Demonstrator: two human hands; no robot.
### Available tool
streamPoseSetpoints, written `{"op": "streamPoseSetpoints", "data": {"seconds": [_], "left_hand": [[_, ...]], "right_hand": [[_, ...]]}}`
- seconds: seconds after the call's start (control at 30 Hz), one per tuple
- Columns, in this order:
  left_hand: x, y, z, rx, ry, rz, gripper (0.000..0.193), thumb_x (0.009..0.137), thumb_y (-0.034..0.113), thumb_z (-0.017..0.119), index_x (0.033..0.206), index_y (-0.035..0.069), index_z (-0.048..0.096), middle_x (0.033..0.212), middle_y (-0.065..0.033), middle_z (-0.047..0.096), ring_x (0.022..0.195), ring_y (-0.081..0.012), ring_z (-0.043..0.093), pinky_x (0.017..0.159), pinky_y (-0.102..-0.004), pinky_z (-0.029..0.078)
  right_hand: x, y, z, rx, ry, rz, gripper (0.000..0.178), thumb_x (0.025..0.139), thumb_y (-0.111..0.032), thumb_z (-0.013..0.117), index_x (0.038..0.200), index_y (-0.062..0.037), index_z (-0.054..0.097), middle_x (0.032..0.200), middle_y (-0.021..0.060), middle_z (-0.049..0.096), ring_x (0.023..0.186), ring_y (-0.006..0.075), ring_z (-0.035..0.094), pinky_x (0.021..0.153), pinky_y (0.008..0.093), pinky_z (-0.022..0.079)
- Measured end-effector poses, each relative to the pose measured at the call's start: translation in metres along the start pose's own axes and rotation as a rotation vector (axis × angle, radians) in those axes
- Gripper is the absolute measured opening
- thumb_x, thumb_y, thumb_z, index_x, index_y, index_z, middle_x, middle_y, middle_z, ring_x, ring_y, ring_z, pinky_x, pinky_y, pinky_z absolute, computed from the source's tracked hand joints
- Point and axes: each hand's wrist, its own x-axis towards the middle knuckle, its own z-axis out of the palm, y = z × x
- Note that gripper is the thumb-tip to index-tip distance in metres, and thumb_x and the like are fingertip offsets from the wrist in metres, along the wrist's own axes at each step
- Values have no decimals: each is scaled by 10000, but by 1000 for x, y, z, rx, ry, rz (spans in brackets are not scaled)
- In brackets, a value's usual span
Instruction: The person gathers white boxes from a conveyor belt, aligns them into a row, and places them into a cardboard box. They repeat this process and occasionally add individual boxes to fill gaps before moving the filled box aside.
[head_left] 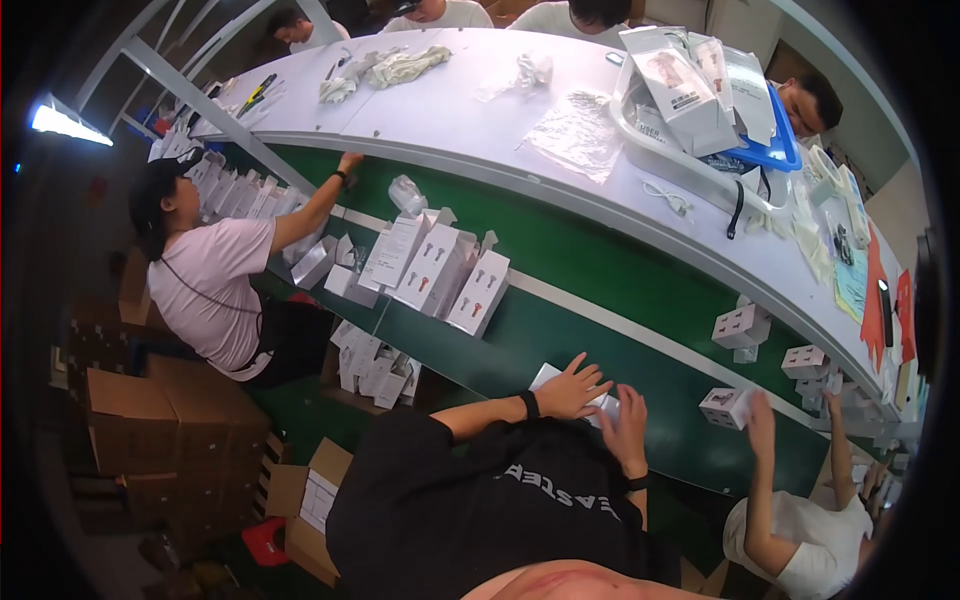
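Note:
A small white box (545, 377) lies on the dark green work surface in front of me, mostly covered by my hands. My left hand (572, 390) rests over it with the fingers stretched out and spread. At its right end, my right hand (627, 428) has its fingers bent against the box. What is printed on the box, and whether its flap is closed, is hidden. To the left of my hands stand several upright white boxes (435, 268) with pictures on their sides.
A long white table (440, 100) runs across the far side, with a loaded plastic bin (640, 140) on it. Co-workers sit behind it. One person (215, 265) reaches in at left; another (800, 530) handles a box (725, 408) at right. Cartons (180, 420) are stacked at lower left.

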Motion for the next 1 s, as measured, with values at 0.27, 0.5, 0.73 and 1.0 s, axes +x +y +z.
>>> {"op": "streamPoseSetpoints", "data": {"seconds": [0.27,0.5,0.73,1.0], "left_hand": [[-8,-6,10,-134,-97,-76,493,962,416,528,1259,25,564,1024,-140,597,1093,-324,548,1080,-519,331],[-5,-5,6,-60,23,-73,423,951,351,559,1234,38,594,1034,-130,600,1117,-313,535,1095,-510,327],[-3,-10,8,-126,63,-91,426,878,240,657,1269,80,598,1131,-121,598,1191,-329,511,1101,-577,316],[-17,-9,-8,81,61,-254,384,899,269,633,1235,82,618,1109,-115,609,1126,-311,543,1054,-538,342]], "right_hand": [[19,5,46,-122,88,322,321,917,-114,566,1226,-29,585,1053,171,652,972,348,604,862,452,457],[19,19,58,-159,131,178,292,918,-106,524,1188,-39,610,924,136,693,869,316,635,781,443,462],[22,13,49,-181,110,212,255,885,-106,549,1119,-43,629,889,113,691,834,288,640,777,428,467],[16,25,63,-229,209,183,261,856,-118,573,1096,-39,637,855,88,682,832,252,635,741,397,455]]}}
